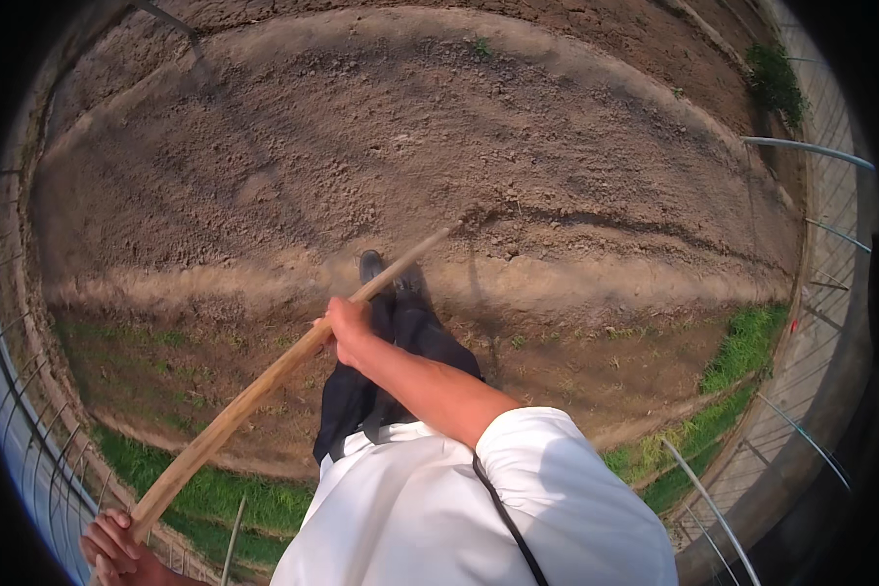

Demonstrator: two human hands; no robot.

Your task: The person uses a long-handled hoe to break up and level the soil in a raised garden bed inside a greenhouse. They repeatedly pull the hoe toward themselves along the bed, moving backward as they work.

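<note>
A long wooden tool handle [242,410] runs diagonally from the lower left up to the soil in the middle. Near its lower end my left hand [113,546] is wrapped around the wood. My right hand [348,329] grips it further along, above my dark trousers, with the arm crossing in front of my white shirt. The handle's far end [450,228] meets the loose brown soil [439,161] beside a dark furrow [615,220]; whatever head it carries cannot be made out.
My dark shoes [371,265] stand at a pale earth ridge [190,282] crossing the view. Green grass [227,498] grows behind me on both sides. Curved metal hoops [809,146] rise at the right beside a concrete path [828,293]. A bush [776,84] is at the upper right.
</note>
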